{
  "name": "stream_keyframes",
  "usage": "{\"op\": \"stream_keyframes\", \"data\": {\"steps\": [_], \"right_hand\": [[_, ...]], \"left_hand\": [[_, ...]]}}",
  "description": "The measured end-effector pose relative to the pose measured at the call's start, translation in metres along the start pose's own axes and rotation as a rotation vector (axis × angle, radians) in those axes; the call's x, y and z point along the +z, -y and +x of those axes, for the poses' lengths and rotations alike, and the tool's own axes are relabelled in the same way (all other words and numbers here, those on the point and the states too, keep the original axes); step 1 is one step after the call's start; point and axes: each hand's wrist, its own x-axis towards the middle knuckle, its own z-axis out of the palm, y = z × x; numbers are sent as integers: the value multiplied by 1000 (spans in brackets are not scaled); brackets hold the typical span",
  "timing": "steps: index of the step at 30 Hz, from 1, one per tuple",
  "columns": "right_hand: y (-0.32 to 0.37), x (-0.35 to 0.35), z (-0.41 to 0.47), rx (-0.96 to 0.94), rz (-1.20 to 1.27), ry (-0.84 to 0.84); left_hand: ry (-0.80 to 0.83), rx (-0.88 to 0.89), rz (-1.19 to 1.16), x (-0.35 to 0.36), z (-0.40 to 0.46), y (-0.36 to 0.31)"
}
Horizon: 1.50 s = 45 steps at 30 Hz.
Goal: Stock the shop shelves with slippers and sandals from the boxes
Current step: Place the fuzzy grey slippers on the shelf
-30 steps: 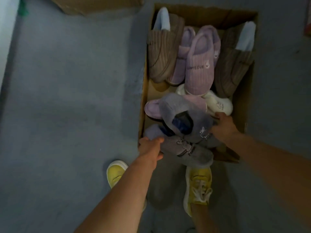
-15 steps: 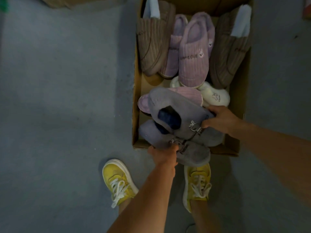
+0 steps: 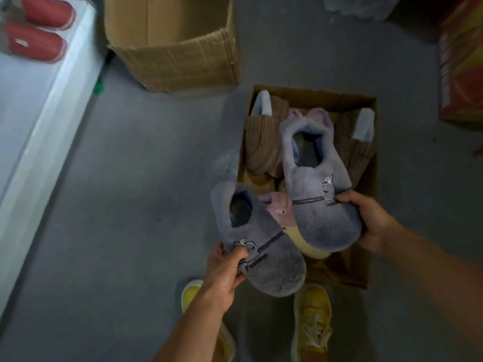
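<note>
Grey slippers now lifted clear of box [image 3: 371, 163]: left hand [image 3: 222, 270] grips one [image 3: 261, 246], right hand [image 3: 373, 220] other [image 3: 318, 194].

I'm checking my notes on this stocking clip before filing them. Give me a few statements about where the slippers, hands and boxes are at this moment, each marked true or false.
1. Each hand holds one grey slipper. True: the left hand grips the nearer grey slipper, the right hand the farther grey slipper.
2. The open box below the slippers is empty. False: brown slippers remain in it.
3. Red slippers lie on the white shelf. True.
4. The person wears blue shoes. False: the shoes are yellow.
</note>
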Motion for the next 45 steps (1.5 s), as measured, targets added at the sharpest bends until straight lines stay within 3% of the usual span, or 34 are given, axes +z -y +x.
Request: {"op": "stream_keyframes", "data": {"steps": [12,23,29,34,37,45], "right_hand": [[47,127,-82,69,-9,324],[73,203,-126,-7,33,397],[85,243,-159,-16,48,410],[108,258,-170,-109,-1,329],[128,260,-172,-157,-16,309],[137,290,-199,-87,-127,502]], "left_hand": [[109,297,-15,-24,-56,-113],[276,479,-218,-52,-109,-183],[267,345,-174,-95,-129,-210],[80,505,-366,-134,-148,-226],[64,567,-434,-160,-164,-235],[97,664,-573,-180,-209,-225]]}}
